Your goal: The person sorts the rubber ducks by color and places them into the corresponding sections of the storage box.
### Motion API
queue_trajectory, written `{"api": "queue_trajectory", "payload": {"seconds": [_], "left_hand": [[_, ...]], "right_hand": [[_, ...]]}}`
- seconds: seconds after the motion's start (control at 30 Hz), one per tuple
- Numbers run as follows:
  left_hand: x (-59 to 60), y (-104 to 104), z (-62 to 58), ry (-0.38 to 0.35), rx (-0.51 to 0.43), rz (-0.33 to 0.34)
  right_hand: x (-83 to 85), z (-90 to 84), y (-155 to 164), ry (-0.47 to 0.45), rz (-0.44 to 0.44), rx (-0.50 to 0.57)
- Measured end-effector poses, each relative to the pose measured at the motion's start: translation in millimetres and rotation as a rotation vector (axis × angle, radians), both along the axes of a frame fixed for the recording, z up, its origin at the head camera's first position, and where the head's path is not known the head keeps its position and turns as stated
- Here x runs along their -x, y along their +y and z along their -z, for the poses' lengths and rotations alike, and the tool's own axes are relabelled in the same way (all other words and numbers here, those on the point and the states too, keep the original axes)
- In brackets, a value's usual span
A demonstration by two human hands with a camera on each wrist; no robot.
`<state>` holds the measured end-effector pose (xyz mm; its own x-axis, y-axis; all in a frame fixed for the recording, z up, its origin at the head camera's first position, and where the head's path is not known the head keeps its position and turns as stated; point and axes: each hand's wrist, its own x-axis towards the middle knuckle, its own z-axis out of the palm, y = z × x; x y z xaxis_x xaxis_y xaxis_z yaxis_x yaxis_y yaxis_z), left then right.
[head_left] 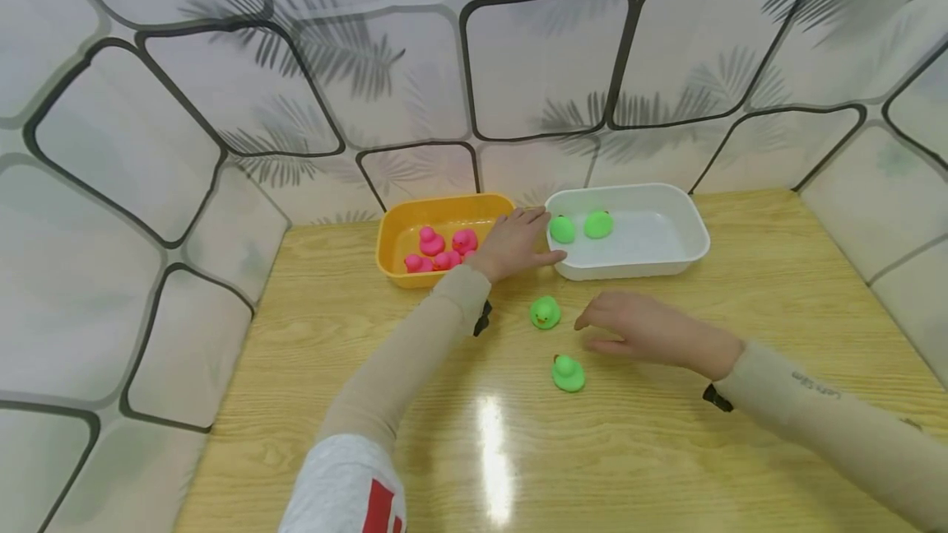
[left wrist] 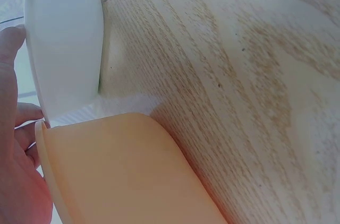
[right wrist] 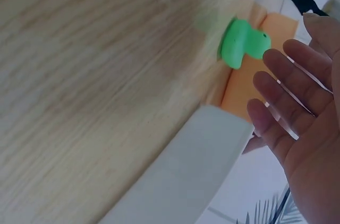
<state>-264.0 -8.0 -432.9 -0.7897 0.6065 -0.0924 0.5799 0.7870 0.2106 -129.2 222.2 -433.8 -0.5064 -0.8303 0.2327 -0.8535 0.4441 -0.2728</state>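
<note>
My left hand [head_left: 516,243] reaches over the gap between two plastic tubs, its fingers extended at the near left rim of the white tub [head_left: 670,261] and its wrist over the orange tub [head_left: 392,266]. Nothing is held in it. My right hand [head_left: 652,331] hovers over the table with loosely bent, spread fingers, also holding nothing. Just left of its fingertips are a green rubber duck [head_left: 545,312] and, nearer the front, a second green rubber duck [head_left: 568,373]. Two green ducks [head_left: 598,224] lie in the left end of the white tub. Several pink rubber ducks [head_left: 432,242] sit inside the orange tub.
The wooden table [head_left: 296,401] runs back to a stone-patterned curtain wall [head_left: 415,81], with both tubs standing side by side near it. Similar patterned walls rise along the left and right table edges. Light glares on the table's front middle.
</note>
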Motion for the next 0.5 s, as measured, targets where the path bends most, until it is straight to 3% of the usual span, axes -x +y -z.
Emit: {"api": "queue_trajectory", "payload": {"seconds": [0.23,0.5], "left_hand": [[0.0,0,-0.6,-0.007,-0.004,-0.001],[2.0,-1,3.0,-0.003,-0.007,0.002]], "right_hand": [[-6.6,11.7,-10,-0.008,-0.049,0.016],[-14.3,23.7,-23,-0.022,-0.032,-0.018]]}}
